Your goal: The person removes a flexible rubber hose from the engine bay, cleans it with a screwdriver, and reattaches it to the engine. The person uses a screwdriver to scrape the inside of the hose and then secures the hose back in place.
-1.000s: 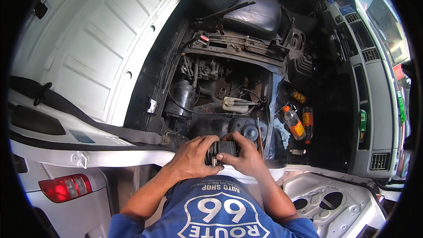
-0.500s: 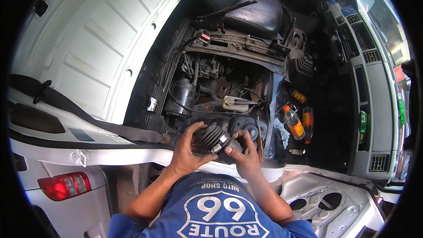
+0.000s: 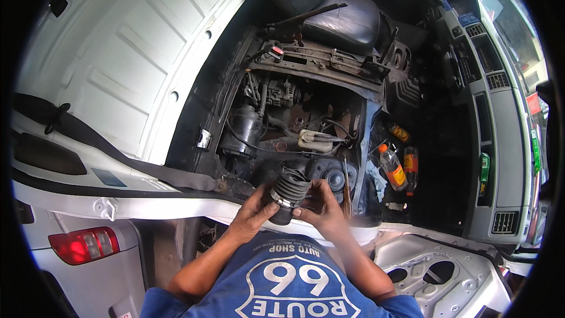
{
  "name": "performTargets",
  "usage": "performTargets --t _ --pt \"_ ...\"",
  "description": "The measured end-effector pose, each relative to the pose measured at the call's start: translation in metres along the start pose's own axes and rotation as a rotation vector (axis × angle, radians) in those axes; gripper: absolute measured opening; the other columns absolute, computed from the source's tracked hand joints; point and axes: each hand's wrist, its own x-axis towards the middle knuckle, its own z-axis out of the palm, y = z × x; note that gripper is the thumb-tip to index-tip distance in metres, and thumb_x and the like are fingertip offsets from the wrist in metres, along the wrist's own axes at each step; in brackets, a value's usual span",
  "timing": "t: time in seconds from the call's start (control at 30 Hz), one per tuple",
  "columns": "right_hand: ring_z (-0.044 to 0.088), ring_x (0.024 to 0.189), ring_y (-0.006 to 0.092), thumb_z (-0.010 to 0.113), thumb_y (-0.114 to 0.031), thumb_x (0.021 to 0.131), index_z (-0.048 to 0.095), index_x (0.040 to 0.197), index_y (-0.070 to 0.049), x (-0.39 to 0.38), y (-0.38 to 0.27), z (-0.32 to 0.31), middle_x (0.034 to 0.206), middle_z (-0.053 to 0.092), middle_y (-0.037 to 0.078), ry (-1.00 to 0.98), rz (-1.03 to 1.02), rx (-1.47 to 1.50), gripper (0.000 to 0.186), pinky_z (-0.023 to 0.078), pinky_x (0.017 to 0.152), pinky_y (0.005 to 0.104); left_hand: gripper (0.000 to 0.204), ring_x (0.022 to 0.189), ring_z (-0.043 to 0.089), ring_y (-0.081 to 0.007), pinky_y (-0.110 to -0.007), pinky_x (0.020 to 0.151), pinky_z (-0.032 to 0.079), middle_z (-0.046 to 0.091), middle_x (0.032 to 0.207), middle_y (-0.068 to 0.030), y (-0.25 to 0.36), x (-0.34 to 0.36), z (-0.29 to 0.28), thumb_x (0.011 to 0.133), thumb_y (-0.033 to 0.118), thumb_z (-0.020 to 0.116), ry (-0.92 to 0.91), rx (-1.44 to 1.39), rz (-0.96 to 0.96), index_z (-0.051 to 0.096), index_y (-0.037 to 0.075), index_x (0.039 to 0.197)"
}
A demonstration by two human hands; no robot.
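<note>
A black ribbed rubber bellows with a shiny metal clamp is held just above the near door sill, ribbed end pointing up and away. My left hand grips it from the left, thumb at the clamp. My right hand holds its lower right side, thumb on the dark lower end. Behind it lies an open engine compartment with a dark cylinder, a pale plastic reservoir and a round dark mount; part of the compartment is hidden by the bellows.
A black seat sits at the back beyond a metal crossmember. Plastic bottles and a light blue rag lie on the right footwell floor. A grey dashboard runs along the right; a white body panel is at left.
The bellows came into view between my hands and has turned from lying tilted to more upright, ribs upward. My left fingers have moved down around the clamp.
</note>
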Motion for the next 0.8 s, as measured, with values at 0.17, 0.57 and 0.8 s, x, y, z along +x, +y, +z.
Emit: performTargets --t 0.17,0.57,0.8 --pt "0.056 0.134 0.0283 0.096 -0.013 0.076 0.036 0.151 -0.006 0.005 -0.01 -0.008 0.142 0.053 0.016 -0.032 -0.139 -0.332 0.097 0.051 0.109 0.0432 0.065 0.136 0.053 -0.0244 -0.038 0.116 0.039 0.059 0.143 -0.0177 0.009 -0.009 -0.01 0.105 0.035 0.062 -0.061 0.273 -0.115 0.044 -0.004 0.153" --pt "0.066 0.11 0.0385 0.092 -0.037 0.076 0.064 0.122 -0.004 0.003 -0.038 0.008 0.115 0.065 0.017 -0.447 -0.251 -0.668 0.063 0.053 0.093 0.046 0.068 0.118 0.062 -0.0294 -0.044 0.098 0.051 0.061 0.118 -0.0188 -0.005 -0.025 -0.027 0.094 0.051 0.074 -0.206 0.508 -0.142 0.048 -0.001 0.13" --pt "0.066 0.109 0.0395 0.088 -0.028 0.077 0.062 0.123 -0.003 0.002 -0.045 0.002 0.112 0.065 0.018 -0.461 -0.33 -0.679 0.058 0.054 0.091 0.0462 0.063 0.109 0.067 -0.0255 -0.041 0.095 0.052 0.067 0.118 -0.0177 0.01 -0.028 -0.021 0.095 0.049 0.075 -0.22 0.506 -0.12 0.057 -0.002 0.128"
